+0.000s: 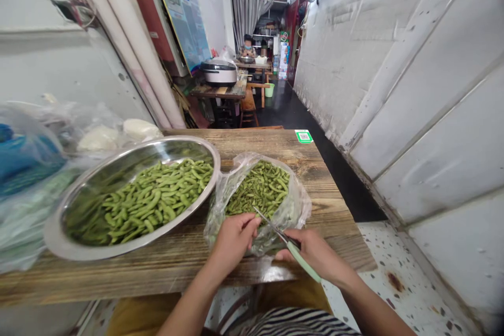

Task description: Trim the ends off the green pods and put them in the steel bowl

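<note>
The slim scissors with pale green handles (294, 251) are gripped in the right hand (315, 252), its fingers wrapped about the handles, the blades slanting up to the left over the crumpled clear plastic bag (302, 205); the left hand (234, 233) hangs at the bag's near edge, thumb and forefinger drawn narrow just beside the blade tips — whether a pod is pinched between them I cannot tell. The small, darker green pods in the bag (270, 178) lie on the wooden-planked bench (323, 189), to the right of the wide oval stainless-steel basin (106, 252), where plump bright green pods (153, 202) are heaped; snipping would seem to be the step in hand, and it calls for care: present only a pod's end to the blades, hold the fingertips behind the cutting line, make short cuts with the tips — and mind the bag's loose film, which could easily be nicked.
</note>
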Demonstrator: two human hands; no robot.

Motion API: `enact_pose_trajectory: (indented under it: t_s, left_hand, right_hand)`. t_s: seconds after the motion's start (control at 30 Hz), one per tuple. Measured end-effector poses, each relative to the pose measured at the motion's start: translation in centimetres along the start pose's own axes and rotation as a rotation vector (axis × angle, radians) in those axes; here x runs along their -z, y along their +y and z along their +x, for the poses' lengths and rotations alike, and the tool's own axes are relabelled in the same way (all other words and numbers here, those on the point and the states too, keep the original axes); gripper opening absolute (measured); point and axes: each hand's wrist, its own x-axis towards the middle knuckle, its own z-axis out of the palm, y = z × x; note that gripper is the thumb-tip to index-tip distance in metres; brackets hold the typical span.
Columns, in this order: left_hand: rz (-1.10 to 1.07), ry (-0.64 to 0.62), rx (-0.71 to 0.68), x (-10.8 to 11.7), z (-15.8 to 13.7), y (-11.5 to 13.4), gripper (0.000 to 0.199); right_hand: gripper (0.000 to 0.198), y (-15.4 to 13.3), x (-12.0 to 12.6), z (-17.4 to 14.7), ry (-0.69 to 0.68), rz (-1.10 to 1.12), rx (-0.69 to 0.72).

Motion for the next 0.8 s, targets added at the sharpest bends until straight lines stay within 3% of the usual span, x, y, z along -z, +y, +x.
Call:
enact_pose_trajectory:
  t_s: [0.1, 0.2, 0.27, 0.37, 0.47, 0.53, 0.6, 0.7, 0.8]
  left_hand:
    - [0.200, 0.144, -0.098, 0.8, 0.0, -0.7, 0.033]
    - [0.391, 0.484, -0.187, 4.0, 0.0, -0.9, 0.033]
    - [0.581, 0.776, -0.172, 6.7, -0.1, -0.7, 0.038]
    - [0.815, 0.958, -0.109, 8.9, -0.6, -0.3, 0.051]
    - [0.811, 0.800, -0.082, 7.4, -1.8, -0.6, 0.043]
    - [0.813, 0.582, 0.055, 5.4, -2.5, -1.4, 0.044]
    - [0.817, 0.478, 0.156, 3.6, -2.7, -2.5, 0.053]
    - [0.652, 0.443, 0.245, 2.4, -1.8, -4.2, 0.073]
    - [0.394, 0.496, 0.329, 2.2, 0.0, -5.6, 0.084]
  right_hand:
    - [0.037, 0.5, -0.1, 0.0, 0.003, -0.031, -0.040]
    - [0.037, 0.7, 0.1, -0.1, 0.018, -0.011, -0.067]
    - [0.037, 0.7, 0.3, -0.1, 0.028, -0.007, -0.067]
    - [0.036, 0.8, 0.3, 0.0, 0.038, -0.008, -0.062]
    - [0.035, 1.0, 0.1, 0.2, 0.057, 0.012, -0.047]
    - [0.036, 1.2, 0.0, 0.3, 0.086, 0.023, -0.048]
    - [0.036, 1.5, 0.1, 0.4, 0.130, 0.018, -0.067]
    - [0.037, 2.2, 0.8, 0.5, 0.203, 0.008, -0.094]
    - [0.038, 2.9, 1.9, 0.7, 0.283, 0.059, -0.129]
